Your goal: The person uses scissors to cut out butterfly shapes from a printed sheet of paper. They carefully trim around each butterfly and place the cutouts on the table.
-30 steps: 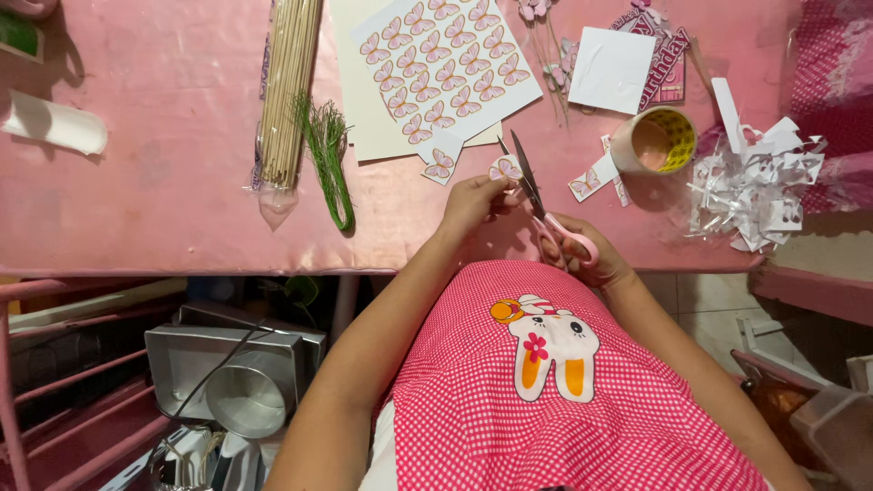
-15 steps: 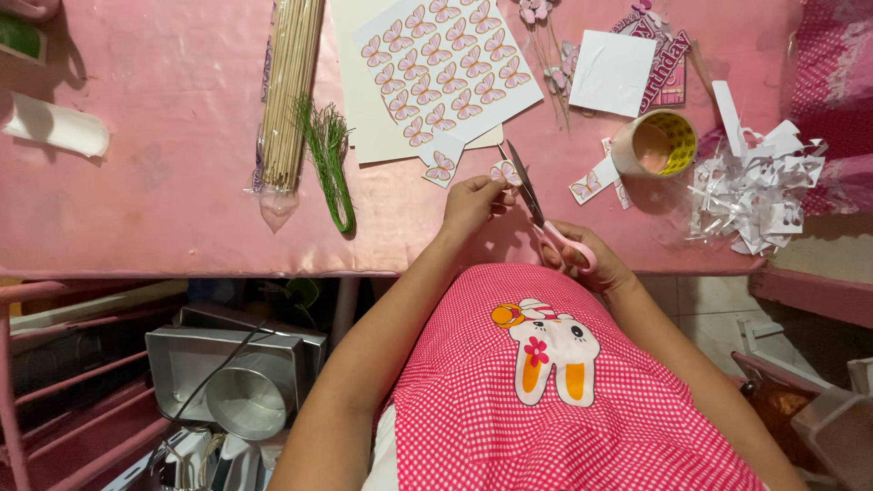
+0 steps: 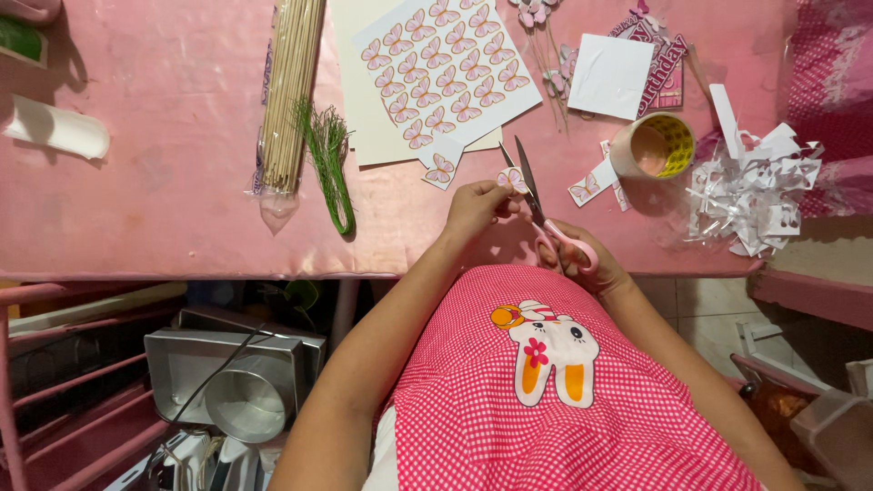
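Observation:
My left hand (image 3: 475, 207) pinches a small paper butterfly cutout (image 3: 512, 179) over the pink table (image 3: 182, 136). My right hand (image 3: 575, 262) grips pink-handled scissors (image 3: 538, 208), whose blades point away from me and sit against the cutout's right side. Just beyond lies a printed sheet of pink butterflies (image 3: 446, 75) with one corner cut away. A loose cut butterfly (image 3: 441, 169) rests beside that corner.
A bundle of bamboo skewers (image 3: 289, 91) and green wire stems (image 3: 329, 164) lie to the left. A tape roll (image 3: 653, 145), white card (image 3: 611, 76) and a heap of paper scraps (image 3: 755, 191) are at the right. Metal tins (image 3: 232, 382) sit under the table.
The scissor blades have swung a little more upright and closer to the cutout. My left hand turned the cutout slightly. The view is otherwise the same.

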